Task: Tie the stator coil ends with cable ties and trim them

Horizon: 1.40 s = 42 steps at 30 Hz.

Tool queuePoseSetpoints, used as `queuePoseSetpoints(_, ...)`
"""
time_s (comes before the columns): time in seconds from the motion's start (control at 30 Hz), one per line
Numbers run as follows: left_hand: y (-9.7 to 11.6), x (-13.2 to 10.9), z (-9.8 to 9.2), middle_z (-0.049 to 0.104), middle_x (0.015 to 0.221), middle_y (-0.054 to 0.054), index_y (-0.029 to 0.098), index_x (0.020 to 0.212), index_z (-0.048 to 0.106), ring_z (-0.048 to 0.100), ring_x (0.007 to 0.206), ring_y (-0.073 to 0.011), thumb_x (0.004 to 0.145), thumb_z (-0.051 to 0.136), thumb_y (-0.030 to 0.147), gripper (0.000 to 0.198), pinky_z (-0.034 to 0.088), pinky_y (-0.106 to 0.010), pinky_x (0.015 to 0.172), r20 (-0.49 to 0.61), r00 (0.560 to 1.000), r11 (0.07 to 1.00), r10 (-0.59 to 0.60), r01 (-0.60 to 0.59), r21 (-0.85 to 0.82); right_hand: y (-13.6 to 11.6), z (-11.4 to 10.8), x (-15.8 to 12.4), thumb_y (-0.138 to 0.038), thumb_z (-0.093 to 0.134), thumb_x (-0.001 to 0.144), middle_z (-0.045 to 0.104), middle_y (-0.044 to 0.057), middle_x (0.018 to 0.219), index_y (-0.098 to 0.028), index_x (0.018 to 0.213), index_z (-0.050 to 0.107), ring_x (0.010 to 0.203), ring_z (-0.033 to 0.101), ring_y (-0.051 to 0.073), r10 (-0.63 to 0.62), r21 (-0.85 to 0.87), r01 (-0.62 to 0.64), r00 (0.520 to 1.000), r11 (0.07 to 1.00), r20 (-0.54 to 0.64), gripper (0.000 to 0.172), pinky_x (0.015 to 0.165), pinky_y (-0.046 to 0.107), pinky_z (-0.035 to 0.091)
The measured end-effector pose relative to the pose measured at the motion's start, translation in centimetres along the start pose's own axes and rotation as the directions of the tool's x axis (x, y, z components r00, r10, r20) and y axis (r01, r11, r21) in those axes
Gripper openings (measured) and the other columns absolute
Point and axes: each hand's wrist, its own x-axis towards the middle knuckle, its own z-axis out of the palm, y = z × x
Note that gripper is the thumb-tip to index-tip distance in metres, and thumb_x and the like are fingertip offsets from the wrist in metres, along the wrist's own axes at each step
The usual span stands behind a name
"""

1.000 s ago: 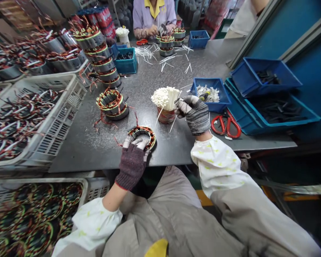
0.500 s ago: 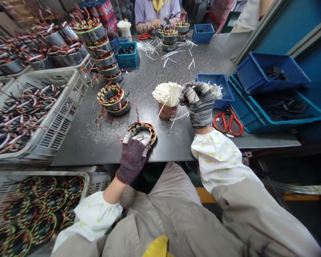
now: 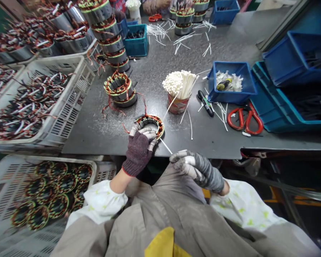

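Note:
My left hand [image 3: 139, 151], in a dark maroon glove with white fingertips, grips the near left rim of a motor stator [image 3: 159, 127]. The stator is a ring with copper windings, lying near the table's front edge. My right hand [image 3: 199, 169], in a grey striped glove, pinches a thin white cable tie [image 3: 166, 146]. The tie's far end reaches the stator's near right side; whether it passes inside the ring is hidden. Behind the stator stands a cup [image 3: 178, 104] packed with white cable ties [image 3: 180, 84], one leaning out toward the stator.
Two stacked stators [image 3: 120, 93] stand left of the cup, a taller stack [image 3: 112, 43] behind. At right are a blue bin [image 3: 232, 93], a black-handled tool [image 3: 205, 103] and red-handled scissors [image 3: 244, 119]. Crates of stators [image 3: 72, 107] line the left. A co-worker's sleeve shows at the far side.
My right hand has come from beside the cup down to the table's front edge, now drawing a cable tie against the stator. My left hand stays on the stator. The view has tilted down.

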Motion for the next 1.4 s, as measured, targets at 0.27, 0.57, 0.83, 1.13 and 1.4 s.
queuePoseSetpoints(0.27, 0.7, 0.0, -0.5, 0.079, 0.124, -0.008, 0.021, 0.125, 0.064, 0.071, 0.132, -0.0261, 0.104, 0.056, 0.019, 0.023, 0.033, -0.063, 0.133, 0.038, 0.998, 0.998, -0.058, 0.058, -0.014, 2.0, 1.9, 4.8, -0.045, 0.053, 0.111, 0.078, 0.011, 0.127, -0.023, 0.109, 0.08, 0.114, 0.077, 0.022, 0.077, 0.013, -0.076, 0.993, 0.997, -0.091, 0.035, 0.106, 0.039, 0.063)
queuePoseSetpoints(0.57, 0.5, 0.1, -0.4, 0.08, 0.118, -0.009, 0.019, 0.122, 0.065, 0.072, 0.128, -0.0274, 0.105, 0.056, 0.022, 0.019, 0.034, -0.063, 0.132, 0.048, 0.999, 0.999, -0.025, 0.024, 0.026, -0.2, 1.6, 0.9, -0.033, 0.05, 0.112, 0.082, 0.006, 0.106, -0.025, 0.099, 0.078, 0.098, 0.079, 0.018, 0.058, -0.143, -0.068, 0.996, 0.987, -0.072, 0.031, 0.092, 0.03, 0.067)
queuePoseSetpoints(0.83, 1.5, -0.2, 0.4, 0.077, 0.13, -0.011, 0.022, 0.135, 0.062, 0.069, 0.132, -0.0261, 0.106, 0.057, 0.028, 0.03, 0.046, -0.055, 0.125, -0.041, 0.962, 0.963, -0.269, 0.267, -0.041, 2.3, 3.1, 5.4, -0.052, 0.064, 0.105, 0.08, 0.008, 0.116, -0.025, 0.109, 0.081, 0.107, 0.077, 0.021, 0.19, 0.141, -0.165, 0.964, 0.976, -0.188, 0.032, 0.099, 0.037, 0.065)
queuePoseSetpoints(1.13, 1.8, 0.9, 0.7, 0.082, 0.111, -0.004, 0.023, 0.114, 0.074, 0.076, 0.113, -0.0234, 0.1, 0.061, 0.022, 0.019, 0.035, -0.057, 0.131, -0.103, 0.976, 0.977, -0.192, 0.18, -0.116, 2.8, 4.0, 7.0, -0.07, 0.094, 0.064, 0.061, -0.005, 0.059, -0.021, 0.084, 0.062, 0.047, 0.055, 0.01, 0.647, 0.638, -0.471, 0.76, 0.609, -0.057, 0.062, 0.044, 0.022, 0.048)
queuePoseSetpoints(1.4, 1.5, 0.5, 0.6, 0.082, 0.113, -0.005, 0.023, 0.119, 0.073, 0.075, 0.116, -0.0229, 0.1, 0.061, 0.024, 0.022, 0.037, -0.053, 0.128, -0.109, 0.988, 0.991, -0.106, 0.097, -0.091, 3.1, 3.9, 6.8, -0.066, 0.083, 0.08, 0.073, 0.002, 0.072, -0.023, 0.082, 0.073, 0.064, 0.067, 0.018, 0.44, 0.286, -0.357, 0.839, 0.889, -0.321, 0.045, 0.065, 0.034, 0.061)
